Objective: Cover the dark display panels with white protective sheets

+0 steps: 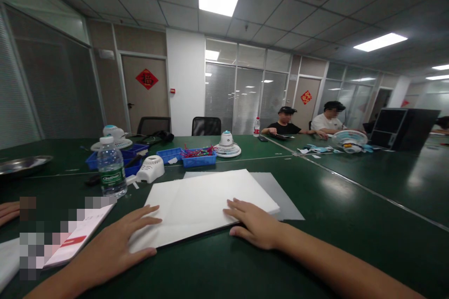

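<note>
A thick stack of white paper (203, 201) lies flat on the green table, slightly turned, with a dark line under its near edge. Below it a grey sheet (277, 191) sticks out at the right and back. My left hand (121, 233) rests at the stack's left end, fingers spread over the corner and thumb pointing along the near edge. On the right part of the near edge lies my right hand (254, 224), fingers apart on the top surface and thumb off the front. Neither hand is closed round anything.
A water bottle (111, 168) and a white plastic housing (150, 169) stand beyond my left hand. Behind the paper are blue trays (199, 161) with wires and a small fan (227, 145). Another person's hand (10, 212) is at far left; two people (287, 124) sit across.
</note>
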{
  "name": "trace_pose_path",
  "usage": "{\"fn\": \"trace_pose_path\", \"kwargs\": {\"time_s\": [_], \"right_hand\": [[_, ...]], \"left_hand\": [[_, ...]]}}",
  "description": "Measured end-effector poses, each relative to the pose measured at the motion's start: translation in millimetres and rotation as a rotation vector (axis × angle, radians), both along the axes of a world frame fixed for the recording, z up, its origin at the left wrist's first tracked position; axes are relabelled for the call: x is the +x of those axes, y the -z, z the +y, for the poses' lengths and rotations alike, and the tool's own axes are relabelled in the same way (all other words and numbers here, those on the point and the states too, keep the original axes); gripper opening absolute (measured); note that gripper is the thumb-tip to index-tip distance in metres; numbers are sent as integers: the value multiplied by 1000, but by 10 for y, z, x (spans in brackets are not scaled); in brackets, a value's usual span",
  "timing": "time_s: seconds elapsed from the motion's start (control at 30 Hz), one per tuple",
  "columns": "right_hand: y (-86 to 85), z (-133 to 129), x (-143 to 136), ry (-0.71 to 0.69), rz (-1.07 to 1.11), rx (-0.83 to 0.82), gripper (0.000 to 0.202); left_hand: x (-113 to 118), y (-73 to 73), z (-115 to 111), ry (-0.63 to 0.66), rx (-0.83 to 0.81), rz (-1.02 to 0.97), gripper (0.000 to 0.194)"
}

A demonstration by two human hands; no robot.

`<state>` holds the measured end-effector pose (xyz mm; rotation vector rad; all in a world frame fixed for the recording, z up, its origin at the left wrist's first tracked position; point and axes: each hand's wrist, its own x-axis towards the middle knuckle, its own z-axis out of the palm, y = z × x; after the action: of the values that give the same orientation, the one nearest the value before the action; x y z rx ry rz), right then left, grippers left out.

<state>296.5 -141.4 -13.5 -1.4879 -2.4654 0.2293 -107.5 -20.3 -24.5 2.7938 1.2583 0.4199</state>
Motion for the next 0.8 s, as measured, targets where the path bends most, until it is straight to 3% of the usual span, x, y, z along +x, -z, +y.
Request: {"fn": "trace_pose_path", "kwargs": {"time_s": [0.1,0.27,0.37,0.43,0.57,0.67,0.8], "right_hand": [[-6,48,71,7,58,18,65],[78,299,628,628,-40,179,65],[143,381,999,788,-25,124,67],[168,410,1168,794,3,78,69],[206,473,1305,650,103,16,66],[250,516,1318,582,186,-5,67],[295,542,1284,607,298,23,74]], "left_hand": [[4,-20,-17,32,-17,21,51],[11,-20,-8,53,-24,15,44],[-3,9,16,53,-18,-13,43],[-18,25,29,47,-13,-28,47],[-36,27,31,48,-29,-9,62],[-36,21,20,59,-26,2,54],[-33,26,22,43,-20,19,45]]}}
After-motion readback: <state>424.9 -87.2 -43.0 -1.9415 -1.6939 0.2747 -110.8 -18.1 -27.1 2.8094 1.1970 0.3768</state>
